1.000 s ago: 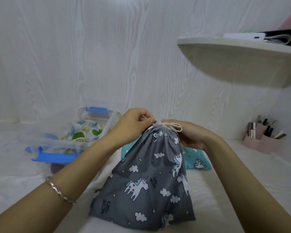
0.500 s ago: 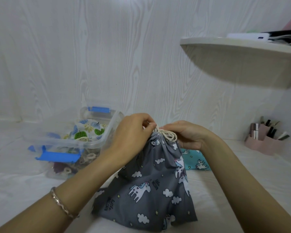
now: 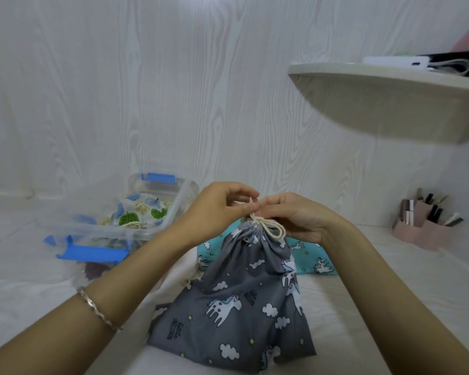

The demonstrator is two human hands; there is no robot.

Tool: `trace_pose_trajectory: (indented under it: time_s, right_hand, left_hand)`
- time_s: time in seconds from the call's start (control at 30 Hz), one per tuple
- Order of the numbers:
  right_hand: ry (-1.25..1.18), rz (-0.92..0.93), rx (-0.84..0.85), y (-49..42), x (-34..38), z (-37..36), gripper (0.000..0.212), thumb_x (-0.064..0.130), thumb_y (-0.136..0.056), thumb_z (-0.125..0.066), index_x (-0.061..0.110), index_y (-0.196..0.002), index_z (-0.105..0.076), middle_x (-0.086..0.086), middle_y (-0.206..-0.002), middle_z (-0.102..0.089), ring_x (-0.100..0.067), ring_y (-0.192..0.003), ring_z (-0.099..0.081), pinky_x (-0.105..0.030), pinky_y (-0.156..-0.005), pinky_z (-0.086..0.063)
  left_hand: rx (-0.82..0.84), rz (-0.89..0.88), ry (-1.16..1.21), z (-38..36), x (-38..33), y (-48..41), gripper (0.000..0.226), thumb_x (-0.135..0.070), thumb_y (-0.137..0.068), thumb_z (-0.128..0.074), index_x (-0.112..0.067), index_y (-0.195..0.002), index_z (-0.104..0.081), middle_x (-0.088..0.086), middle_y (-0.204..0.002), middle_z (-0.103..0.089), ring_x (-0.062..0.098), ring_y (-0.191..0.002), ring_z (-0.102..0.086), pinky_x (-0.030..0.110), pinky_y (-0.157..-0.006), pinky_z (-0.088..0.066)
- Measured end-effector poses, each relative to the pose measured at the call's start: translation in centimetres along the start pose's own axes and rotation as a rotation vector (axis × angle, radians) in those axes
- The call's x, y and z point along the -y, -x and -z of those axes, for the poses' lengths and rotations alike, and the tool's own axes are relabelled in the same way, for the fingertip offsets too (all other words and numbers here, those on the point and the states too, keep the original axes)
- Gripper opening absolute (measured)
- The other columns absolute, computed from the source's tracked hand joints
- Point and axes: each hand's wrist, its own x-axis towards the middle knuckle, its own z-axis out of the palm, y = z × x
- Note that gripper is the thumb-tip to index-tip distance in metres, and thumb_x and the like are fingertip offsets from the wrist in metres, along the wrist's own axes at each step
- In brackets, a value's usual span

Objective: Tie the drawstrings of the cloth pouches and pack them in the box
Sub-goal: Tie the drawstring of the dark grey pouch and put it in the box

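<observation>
Head view: left hand (image 3: 217, 210) and right hand (image 3: 298, 221) pinch grey pouch (image 3: 241, 301) drawstring (image 3: 256, 218), now drawn upward, apparently knotted.

The grey pouch (image 3: 241, 307) carries white unicorns, white clouds and small yellow stars; its drawstring (image 3: 268, 228) is cream. The teal pouch (image 3: 312, 258) also shows white unicorns. The clear box (image 3: 100, 230) has blue latches (image 3: 91, 253); the white pouch (image 3: 142, 212) in it is printed with green and blue leaves.
</observation>
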Motion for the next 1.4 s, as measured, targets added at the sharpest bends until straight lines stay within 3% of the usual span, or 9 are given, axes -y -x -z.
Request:
trace_pose_trajectory:
  time_s: [0.2,0.33,0.4,0.5,0.63,0.87,1.1,1.27,1.4]
  right_hand:
    - [-0.097,0.017,-0.049,0.4,-0.1,0.3,0.017,0.001,-0.085,-0.062,-0.002,-0.100,-0.069,-0.009,-0.079,-0.069,-0.015,-0.069,-0.064,-0.023,-0.062,-0.055]
    - [-0.090,-0.022,-0.033,0.5,0.0,0.1,0.014,0.015,-0.080,-0.069,0.002,-0.087,-0.069,-0.008,-0.078,-0.067,-0.015,-0.067,-0.060,-0.024,-0.061,-0.052]
    - [-0.134,-0.058,0.006,0.5,0.0,0.0,0.019,0.017,-0.083,-0.066,0.000,-0.091,-0.068,-0.010,-0.082,-0.068,-0.016,-0.070,-0.063,-0.025,-0.067,-0.054]
    - [-0.227,-0.095,0.122,0.6,-0.1,-0.2,0.022,0.017,-0.085,-0.061,0.000,-0.096,-0.069,-0.012,-0.091,-0.071,-0.020,-0.082,-0.068,-0.030,-0.080,-0.056]
    - [-0.347,-0.134,0.221,0.3,-0.4,-0.1,0.023,0.015,-0.083,-0.063,0.001,-0.099,-0.068,-0.012,-0.095,-0.071,-0.020,-0.084,-0.069,-0.032,-0.082,-0.057]
    - [-0.418,-0.159,0.113,0.2,-0.7,-0.3,0.023,0.010,-0.080,-0.060,-0.003,-0.098,-0.066,-0.015,-0.091,-0.070,-0.022,-0.078,-0.068,-0.032,-0.078,-0.059]
    - [-0.287,-0.172,0.107,0.5,-0.2,-0.8,0.016,0.010,-0.091,-0.053,0.001,-0.088,-0.066,-0.012,-0.080,-0.070,-0.018,-0.066,-0.068,-0.028,-0.067,-0.058]
    - [-0.304,-0.156,0.188,0.6,-0.1,-0.8,0.027,0.010,-0.087,-0.056,-0.002,-0.110,-0.062,-0.017,-0.098,-0.068,-0.022,-0.082,-0.069,-0.032,-0.078,-0.058]
    - [-0.281,-0.136,0.135,0.3,-0.6,-0.5,0.036,0.008,-0.084,-0.061,-0.007,-0.117,-0.056,-0.021,-0.101,-0.065,-0.025,-0.086,-0.065,-0.033,-0.083,-0.056]
  left_hand:
    - [-0.016,0.226,0.260,0.4,0.0,0.0,0.023,-0.010,-0.081,-0.074,-0.009,-0.103,-0.065,0.008,-0.072,-0.070,0.010,-0.055,-0.060,0.022,-0.056,-0.050]
    - [-0.031,0.227,0.295,0.4,-0.1,-0.2,0.023,-0.010,-0.081,-0.074,-0.010,-0.103,-0.066,0.003,-0.073,-0.071,0.012,-0.063,-0.060,0.029,-0.068,-0.052]
    - [-0.033,0.219,0.326,0.3,-0.2,-0.2,0.020,-0.008,-0.082,-0.072,-0.009,-0.102,-0.066,0.007,-0.078,-0.072,0.012,-0.064,-0.059,0.030,-0.070,-0.051]
    - [-0.043,0.229,0.389,0.0,-0.4,-0.1,0.016,-0.004,-0.083,-0.070,-0.008,-0.099,-0.067,0.015,-0.088,-0.072,0.015,-0.069,-0.064,0.021,-0.068,-0.052]
    - [-0.102,0.248,0.447,-0.5,-0.4,0.2,0.014,-0.004,-0.082,-0.071,-0.009,-0.095,-0.067,0.017,-0.088,-0.071,0.012,-0.070,-0.063,0.018,-0.066,-0.050]
    - [-0.284,0.228,0.605,-0.9,-0.1,0.7,0.013,-0.007,-0.079,-0.074,-0.011,-0.089,-0.067,0.019,-0.095,-0.071,0.021,-0.085,-0.066,0.031,-0.087,-0.054]
    - [-0.269,0.180,0.514,-1.1,-0.1,0.6,0.015,-0.008,-0.077,-0.077,-0.012,-0.088,-0.068,0.001,-0.074,-0.072,0.006,-0.071,-0.068,0.016,-0.071,-0.051]
    - [-0.162,0.220,0.514,-1.1,0.0,0.5,0.016,-0.004,-0.079,-0.073,-0.012,-0.091,-0.068,0.003,-0.076,-0.071,0.013,-0.070,-0.068,0.020,-0.063,-0.053]
    - [-0.066,0.212,0.477,-0.7,0.4,0.6,0.020,-0.001,-0.081,-0.072,-0.013,-0.097,-0.067,0.002,-0.076,-0.068,0.014,-0.072,-0.068,0.024,-0.068,-0.055]
